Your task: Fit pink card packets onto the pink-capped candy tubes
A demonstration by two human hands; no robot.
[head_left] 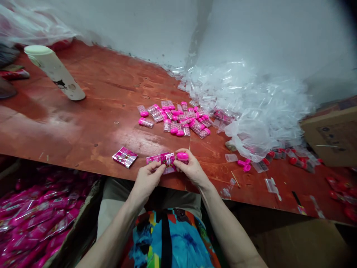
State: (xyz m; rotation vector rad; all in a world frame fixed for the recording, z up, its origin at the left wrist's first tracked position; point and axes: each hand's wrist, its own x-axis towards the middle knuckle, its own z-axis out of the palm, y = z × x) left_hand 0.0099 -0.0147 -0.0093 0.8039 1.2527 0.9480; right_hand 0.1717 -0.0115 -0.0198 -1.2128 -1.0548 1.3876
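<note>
Red-brown boards (111, 130) run beneath a pale wall (134, 22), with my hands near their front edge, likely so both can meet over the same small piece. My left hand (147, 180) has thumb and forefinger nearly closed on one patterned pink wrapper (169, 160), which lies on the boards between my hands; that light pinch seems meant to steady thin film without creasing it. My right hand (193, 172) curls its fingers around one glossy pink cap (182, 156), gap taken up by it, thumb tip beside the wrapper's end; whatever is under the cap is hidden. One flat pink packet (125, 157) sits at nine o'clock, apart, probably to stay out of my fingers' way. At twelve o'clock spreads a heap of pink-capped containers (167, 125), perhaps within easy reach on purpose; I make it roughly two dozen, though overlaps spoil the count. One pale bottle (63, 74) leans in my view at ten, well away from the small pieces. Clear plastic pieces (251, 96) pile up at two, too tangled to number; one carton (331, 137) stands at three, and countless pink pouches (41, 216) fill the space at eight.
</note>
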